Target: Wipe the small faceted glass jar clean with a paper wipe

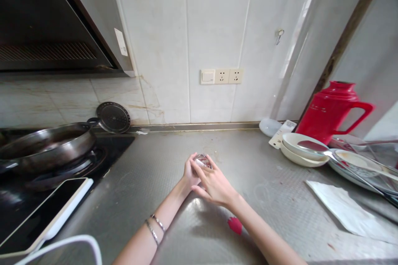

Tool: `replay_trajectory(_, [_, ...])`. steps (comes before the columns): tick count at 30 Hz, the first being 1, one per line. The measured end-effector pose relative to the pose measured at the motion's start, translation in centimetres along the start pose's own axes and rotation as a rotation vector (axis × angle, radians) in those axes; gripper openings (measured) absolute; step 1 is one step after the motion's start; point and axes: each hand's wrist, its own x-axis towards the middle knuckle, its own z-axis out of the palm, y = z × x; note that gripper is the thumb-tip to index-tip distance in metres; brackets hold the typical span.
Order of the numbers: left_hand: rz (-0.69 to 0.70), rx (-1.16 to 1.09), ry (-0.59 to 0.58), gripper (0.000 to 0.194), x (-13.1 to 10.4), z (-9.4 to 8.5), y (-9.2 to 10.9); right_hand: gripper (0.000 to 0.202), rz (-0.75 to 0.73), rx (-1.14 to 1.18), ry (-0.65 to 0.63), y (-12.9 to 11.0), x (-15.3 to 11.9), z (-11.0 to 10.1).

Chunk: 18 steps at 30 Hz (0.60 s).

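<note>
Just below the middle of the view, my left hand (189,170) and my right hand (214,184) meet over the metal counter. A small round, shiny, clear or metallic object (202,160) shows between them. My left hand is wrapped round its left side, with two silver bracelets on that wrist. The fingers of my right hand lie across the object and touch it; its thumb points left, apart from the fingers. A small red item (234,225) lies on the counter, partly behind my right forearm.
A metal pan (49,149) sits on the black stove at left, with a phone (46,215) in front. At right are a red thermos (326,112), stacked bowls (303,158), plates with spoons, and a white tissue (348,209). A range hood (46,20) hangs upper left.
</note>
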Motion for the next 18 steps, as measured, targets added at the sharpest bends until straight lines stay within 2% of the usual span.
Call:
replay_trajectory(4, [0.005, -0.077, -0.02, 0.028, -0.5, 0.4, 0.1, 0.075, 0.05, -0.093, 0.057, -0.4, 0.0, 0.7])
replay_trajectory(8, [0.021, -0.097, -0.021, 0.031, -0.7, 0.6, 0.1, 0.079, 0.095, -0.121, 0.09, -0.9, 0.2, 0.5])
replay_trajectory(14, [-0.038, -0.006, 0.013, 0.044, -0.9, 0.4, 0.2, 0.077, 0.003, -0.054, 0.019, -1.0, 0.1, -0.2])
replay_trajectory(18, [-0.057, 0.013, -0.006, 0.05, -1.0, 0.4, 0.1, 0.075, 0.014, -0.092, 0.048, -0.8, 0.0, 0.4])
